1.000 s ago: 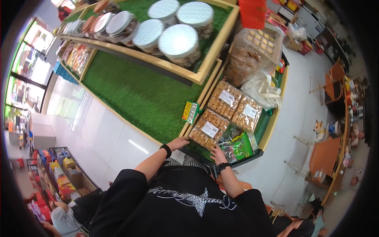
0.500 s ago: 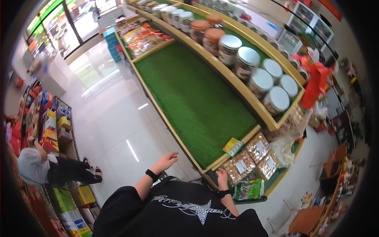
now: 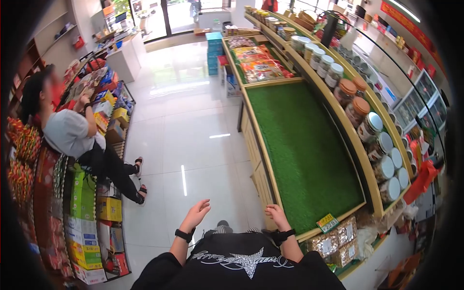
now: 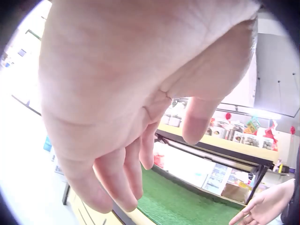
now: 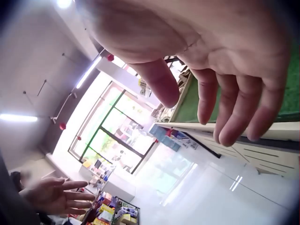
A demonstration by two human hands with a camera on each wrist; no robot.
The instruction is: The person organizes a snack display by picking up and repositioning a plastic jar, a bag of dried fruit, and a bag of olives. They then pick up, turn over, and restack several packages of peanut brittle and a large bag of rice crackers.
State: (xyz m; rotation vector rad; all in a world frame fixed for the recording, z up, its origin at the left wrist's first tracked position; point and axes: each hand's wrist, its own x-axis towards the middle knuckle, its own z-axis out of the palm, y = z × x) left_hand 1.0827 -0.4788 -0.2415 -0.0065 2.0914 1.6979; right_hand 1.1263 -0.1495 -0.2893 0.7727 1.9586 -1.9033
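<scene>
My left hand (image 3: 195, 215) is held out over the tiled floor with nothing in it. In the left wrist view its fingers (image 4: 119, 180) hang relaxed and apart from the thumb. My right hand (image 3: 279, 217) is also bare of any object, close by the wooden edge of the display stand (image 3: 265, 145). Its fingers (image 5: 241, 108) droop loosely in the right wrist view. Beyond that hand lies the green turf surface (image 3: 309, 145) of the stand. Clear packs of brown snacks (image 3: 325, 244) sit at the near end, beside a green and yellow price sign (image 3: 327, 223).
Lidded jars (image 3: 369, 126) line the raised shelf on the right. Bagged goods (image 3: 261, 63) fill the stand's far section. Across the tiled floor (image 3: 169, 125), a person (image 3: 72, 130) stands beside the stocked shelves (image 3: 89, 222) on the left.
The head view has swung left and up, so the snack packs now sit lower right. My right hand has left the packs' side; my left hand has moved away from the stand's edge.
</scene>
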